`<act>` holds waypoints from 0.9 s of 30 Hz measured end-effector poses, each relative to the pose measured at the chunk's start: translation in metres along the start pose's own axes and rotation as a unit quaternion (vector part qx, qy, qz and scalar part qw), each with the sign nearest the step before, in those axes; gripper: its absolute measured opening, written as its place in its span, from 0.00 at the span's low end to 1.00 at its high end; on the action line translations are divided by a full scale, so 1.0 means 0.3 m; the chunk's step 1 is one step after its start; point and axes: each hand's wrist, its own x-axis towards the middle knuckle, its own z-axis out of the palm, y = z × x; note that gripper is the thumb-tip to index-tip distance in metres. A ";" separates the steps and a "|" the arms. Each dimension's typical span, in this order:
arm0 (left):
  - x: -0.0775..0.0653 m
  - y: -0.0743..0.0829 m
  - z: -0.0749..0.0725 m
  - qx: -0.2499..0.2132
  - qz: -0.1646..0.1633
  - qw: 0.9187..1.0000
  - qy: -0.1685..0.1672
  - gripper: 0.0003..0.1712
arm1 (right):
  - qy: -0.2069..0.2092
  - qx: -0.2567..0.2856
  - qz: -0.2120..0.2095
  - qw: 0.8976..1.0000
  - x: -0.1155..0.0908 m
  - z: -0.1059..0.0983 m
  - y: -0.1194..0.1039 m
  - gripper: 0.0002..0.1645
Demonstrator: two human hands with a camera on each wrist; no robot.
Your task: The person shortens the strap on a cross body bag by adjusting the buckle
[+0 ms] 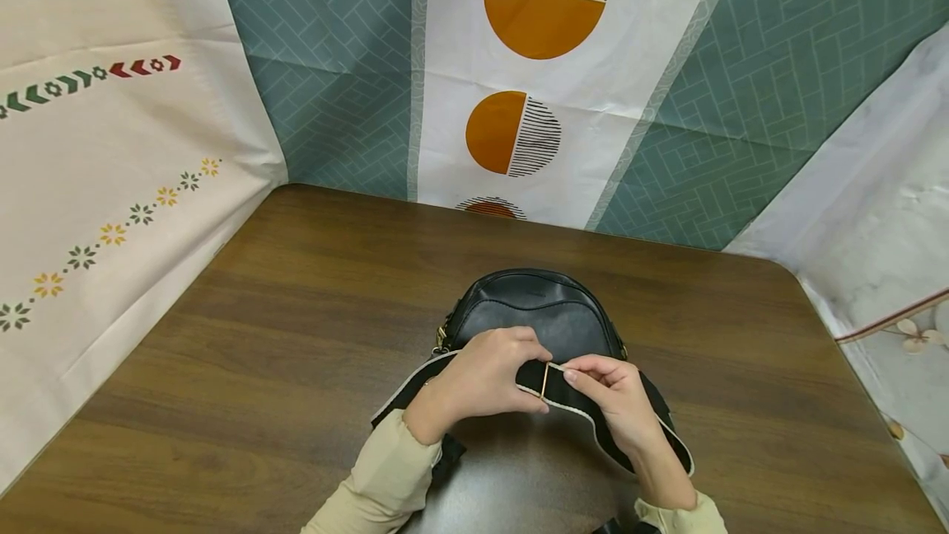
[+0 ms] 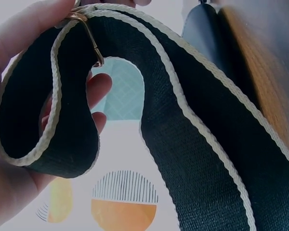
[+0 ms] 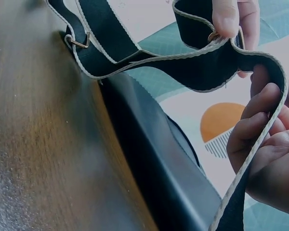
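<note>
A black handbag [image 1: 535, 316] with a curved top lies on the wooden table, just beyond both hands. Its wide black strap [image 2: 192, 149] has cream edging and loops up in front of the bag. Around the strap sits a thin gold slider buckle [image 1: 544, 381]. My left hand [image 1: 482, 377] pinches the strap and buckle between thumb and fingers. Close on the buckle's right side, my right hand [image 1: 621, 406] pinches the strap with thumb and forefinger. In the left wrist view, the strap makes a loop beside the left palm, and the slider [image 2: 90, 38] stands at its top.
The brown wooden table [image 1: 222, 336] extends around the bag. Behind it hangs a patterned cloth [image 1: 334, 105], with a pale embroidered cloth [image 1: 111, 171] on the left and a white one [image 1: 882, 188] on the right. Another gold strap fitting [image 3: 80, 44] shows in the right wrist view.
</note>
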 end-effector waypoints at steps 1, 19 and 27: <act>-0.001 0.000 0.000 -0.001 0.000 1.000 0.000 0.25 | 0.000 0.001 0.001 1.000 0.000 0.000 0.000 0.19; -0.004 -0.005 -0.005 -0.013 -0.003 1.000 -0.014 0.26 | -0.043 -0.019 0.019 0.999 0.001 -0.014 0.006 0.18; 0.000 -0.003 -0.006 0.005 -0.003 1.000 -0.023 0.27 | -0.021 -0.011 0.014 1.000 0.004 0.005 0.008 0.23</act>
